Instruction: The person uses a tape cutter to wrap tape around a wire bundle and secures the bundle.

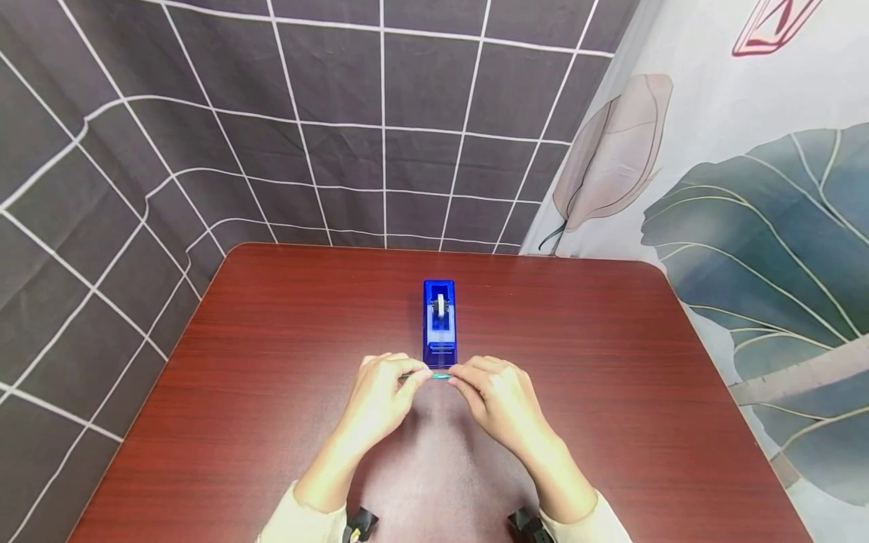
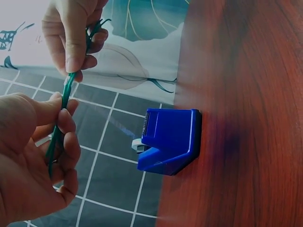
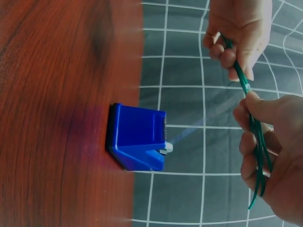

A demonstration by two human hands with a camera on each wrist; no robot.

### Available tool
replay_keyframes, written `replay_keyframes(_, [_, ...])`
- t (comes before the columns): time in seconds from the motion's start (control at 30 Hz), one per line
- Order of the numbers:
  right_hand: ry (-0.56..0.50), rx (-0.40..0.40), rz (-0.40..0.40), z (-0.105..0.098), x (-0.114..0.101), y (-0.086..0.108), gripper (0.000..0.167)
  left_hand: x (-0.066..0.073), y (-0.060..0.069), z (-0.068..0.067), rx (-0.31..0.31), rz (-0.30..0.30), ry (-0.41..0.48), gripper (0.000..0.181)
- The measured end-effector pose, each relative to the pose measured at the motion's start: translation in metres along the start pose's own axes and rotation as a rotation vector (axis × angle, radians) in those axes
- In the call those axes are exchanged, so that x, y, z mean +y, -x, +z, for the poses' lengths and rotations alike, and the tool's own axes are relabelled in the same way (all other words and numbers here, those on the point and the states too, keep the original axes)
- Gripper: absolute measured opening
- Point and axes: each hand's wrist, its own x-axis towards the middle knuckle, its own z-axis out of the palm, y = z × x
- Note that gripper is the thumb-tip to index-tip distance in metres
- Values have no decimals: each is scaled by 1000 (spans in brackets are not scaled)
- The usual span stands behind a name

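Observation:
A bundle of thin green strands (image 3: 259,151) stretches between both hands, in front of a blue tape dispenser (image 1: 440,335). My left hand (image 1: 383,392) pinches one end between thumb and fingers. The other end is in my right hand (image 1: 501,396), pinched the same way, with loose strand tips fanning out past its fingers. In the short gap between the hands, something clear and shiny, like tape, lies on the bundle. A faint clear tape strip (image 3: 189,131) runs from the white roll (image 1: 440,305) in the dispenser toward the bundle.
The dispenser stands on a reddish-brown wooden table (image 1: 285,332). Behind it hangs a dark grey curtain (image 1: 339,83) with white grid lines. A pale curtain with leaf prints (image 1: 747,226) hangs at the right. Dark wrist devices (image 1: 529,524) show near the sleeves.

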Motion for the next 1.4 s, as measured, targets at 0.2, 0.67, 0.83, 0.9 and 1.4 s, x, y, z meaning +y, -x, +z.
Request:
replay_keyframes(0.2, [7,-47,54,-3,-3,-1,5,-2,1,2,10,19,4,7])
replay_keyframes(0.67, [-27,-91,193,-6,-5,-3,4,-3,1,4,67,99,-25,7])
replay_keyframes(0.83, [-65,-90,222,-7,-5,-3,3,-5,1,5,95,136,-32,4])
replay_keyframes(0.9, [-57,-102,220,-7,-6,-3,3,-5,1,5,107,147,-34,2])
replay_keyframes(1.4, [-7,-136,234,-5,-10,-4,2,-4,-1,0,120,252,-246,5])
